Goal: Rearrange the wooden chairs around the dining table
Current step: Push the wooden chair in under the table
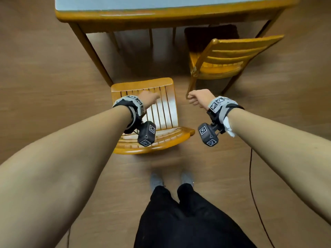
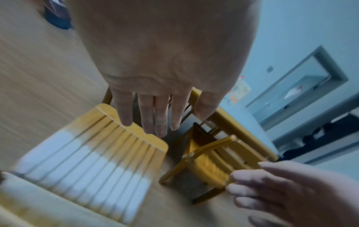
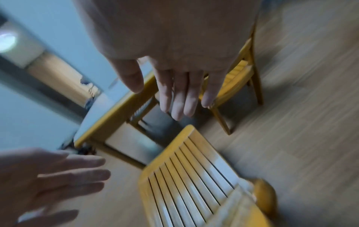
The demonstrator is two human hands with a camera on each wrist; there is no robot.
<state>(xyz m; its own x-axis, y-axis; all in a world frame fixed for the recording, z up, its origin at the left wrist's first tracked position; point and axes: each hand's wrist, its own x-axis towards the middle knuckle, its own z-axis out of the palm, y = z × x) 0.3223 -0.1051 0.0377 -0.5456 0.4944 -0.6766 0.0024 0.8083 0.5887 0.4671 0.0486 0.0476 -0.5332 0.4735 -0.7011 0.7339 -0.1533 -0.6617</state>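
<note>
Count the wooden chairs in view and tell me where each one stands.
2. The near chair stands in front of the person, outside the table's left corner. The far chair stands to the right, seat partly under the table. Legs under the table hint at more, unclear.

Chair (image 1: 162, 108) below the left fingers (image 2: 153, 116) is showing glossy lacquered slatted wood; table (image 1: 125, 14) rim is gleaming likewise; floor (image 1: 44, 77) is appearing matt wood-grain.

A home dining area is being shown: a wooden dining table (image 1: 125, 14) with a pale top is being flanked by slatted wooden chairs (image 1: 157, 108) on wood-look flooring (image 1: 44, 77), with a doorway (image 2: 303, 86) and pale walls being glimpsed behind.
</note>
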